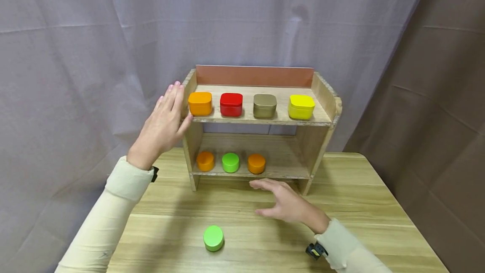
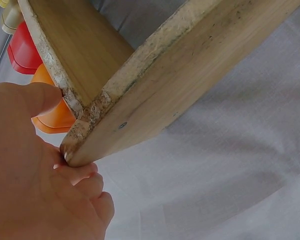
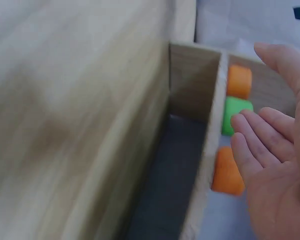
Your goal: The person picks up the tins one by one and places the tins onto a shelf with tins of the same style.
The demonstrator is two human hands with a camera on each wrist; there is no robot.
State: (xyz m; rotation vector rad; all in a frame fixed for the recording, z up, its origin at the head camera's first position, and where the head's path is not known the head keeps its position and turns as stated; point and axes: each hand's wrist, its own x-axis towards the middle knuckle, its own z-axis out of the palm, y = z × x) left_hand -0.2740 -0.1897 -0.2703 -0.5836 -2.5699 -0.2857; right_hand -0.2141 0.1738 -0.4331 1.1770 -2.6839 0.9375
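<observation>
My left hand point(image 1: 161, 125) grips the left side of a small wooden shelf point(image 1: 265, 122), with its thumb at the upper board's front edge and its fingers along the outer side panel. Beside that thumb sits an orange squarish box point(image 1: 200, 103). My right hand point(image 1: 286, 202) is in front of the lower board, fingers spread and holding nothing. Closest to its fingertips is an orange round block point(image 1: 256, 164) on the lower board, right of a green round block point(image 1: 230, 162) and another orange round block point(image 1: 205, 161). One more green round block point(image 1: 214, 238) lies on the table.
On the upper board, a red box point(image 1: 231, 105), an olive box point(image 1: 265, 106) and a yellow box point(image 1: 301, 107) stand in a row. The shelf stands on a wooden table point(image 1: 363, 205). A grey curtain point(image 1: 246, 20) hangs behind, a brown one point(image 1: 435, 96) at the right.
</observation>
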